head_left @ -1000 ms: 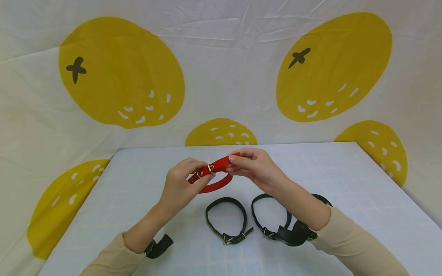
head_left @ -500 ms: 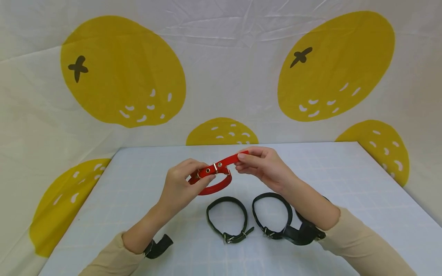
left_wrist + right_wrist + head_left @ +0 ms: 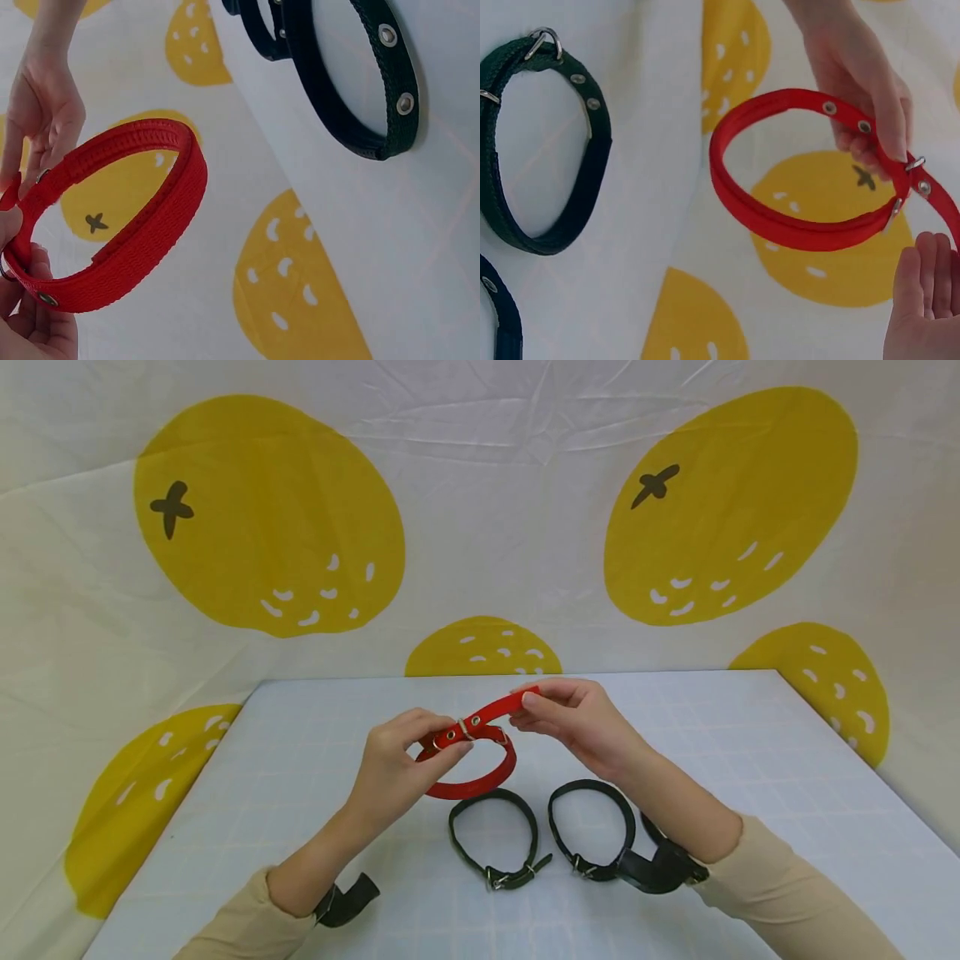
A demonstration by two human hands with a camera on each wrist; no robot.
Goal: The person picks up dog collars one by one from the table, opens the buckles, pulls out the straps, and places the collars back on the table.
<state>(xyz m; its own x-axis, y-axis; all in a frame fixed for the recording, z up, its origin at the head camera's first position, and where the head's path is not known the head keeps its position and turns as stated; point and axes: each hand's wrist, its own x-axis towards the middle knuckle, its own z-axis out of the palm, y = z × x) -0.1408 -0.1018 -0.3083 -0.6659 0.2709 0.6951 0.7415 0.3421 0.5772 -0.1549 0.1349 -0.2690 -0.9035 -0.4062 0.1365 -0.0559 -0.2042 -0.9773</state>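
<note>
A red buckle collar (image 3: 471, 790), closed into a loop, hangs between both hands above the table. My left hand (image 3: 393, 760) pinches it beside its metal buckle (image 3: 465, 727), thumb in front and fingers behind. Up and to the right, my right hand (image 3: 577, 722) pinches the free strap end between thumb and fingers. The strap passes through the buckle, with metal eyelets on either side of it. In the left wrist view the collar's woven outer face (image 3: 169, 229) shows. The right wrist view has the whole loop (image 3: 780, 238) below my left hand (image 3: 862, 82).
Nearer me on the table (image 3: 315, 827), a dark green collar (image 3: 513, 882) lies buckled in a loop. A second dark collar (image 3: 630, 827) lies right of it, and another dark band (image 3: 651, 830) is partly behind my right wrist. A cloth backdrop (image 3: 495, 527) with yellow shapes hangs behind.
My right hand has moved right, drawing the red strap further through the buckle so an eyelet shows beyond it. The loop has swung down and right and appears rounder. My left hand has barely moved.
</note>
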